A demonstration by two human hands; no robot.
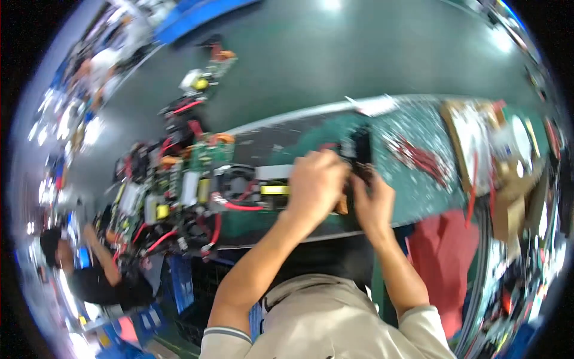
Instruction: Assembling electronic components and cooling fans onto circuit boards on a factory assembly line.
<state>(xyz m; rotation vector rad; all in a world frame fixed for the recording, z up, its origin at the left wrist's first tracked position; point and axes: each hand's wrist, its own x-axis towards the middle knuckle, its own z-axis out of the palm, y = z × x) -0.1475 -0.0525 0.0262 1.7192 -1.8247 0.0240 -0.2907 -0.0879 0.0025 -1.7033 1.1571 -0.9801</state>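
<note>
A circuit board assembly with a round black fan (239,182) and a yellow-wrapped transformer (275,190) lies on the bench in front of me. Over its right end, my left hand (320,182) is closed, its fingertips curled down and what they grip hidden. Beside it, my right hand (375,203) pinches near the lower end of a black part (360,146), blurred by motion. A bit of red shows just above my left fingers. A thick red wire (242,207) runs along the assembly's near side.
Several similar board assemblies (161,191) crowd the bench to the left. Right of my hands, a bundle of red wires (418,158) lies on clear plastic, near a cardboard box (457,137). Red cloth (442,263) hangs at the near edge. Another person (101,275) works at far left.
</note>
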